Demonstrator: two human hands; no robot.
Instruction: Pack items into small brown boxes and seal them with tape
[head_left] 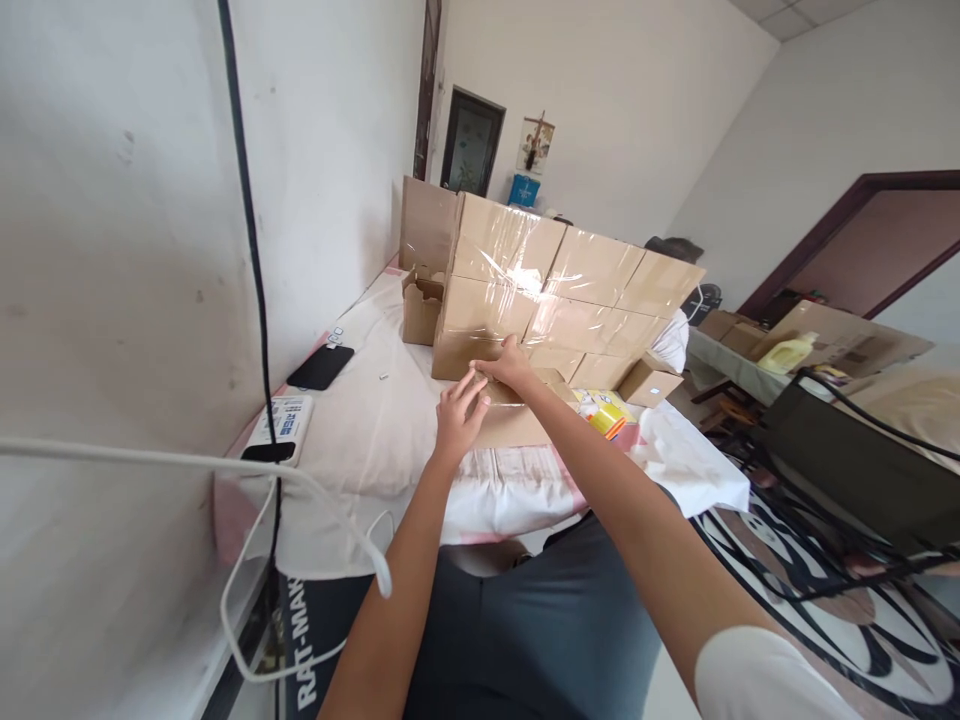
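A low cardboard box [514, 428] lies on the cloth-covered table, close to the front edge. At its left end is my left hand [459, 412], fingers bent but apart, fingertips near the box's upper edge. My right hand [511, 368] reaches over the top of the same box, with its thumb stretched left towards my left fingertips. Some of the right fingers are hidden. Directly behind both hands rises a wall of cardboard boxes [577, 270], covered in shiny clear tape or film.
Right of the low box sit a yellow tape-like item [606, 420] and a small carton [649, 382]. An open carton [421, 310] stands behind left. A black phone [321, 367] lies near the wall. A white cable [300, 458] crosses the lower left. Another person's sleeve [671, 340] shows behind the boxes.
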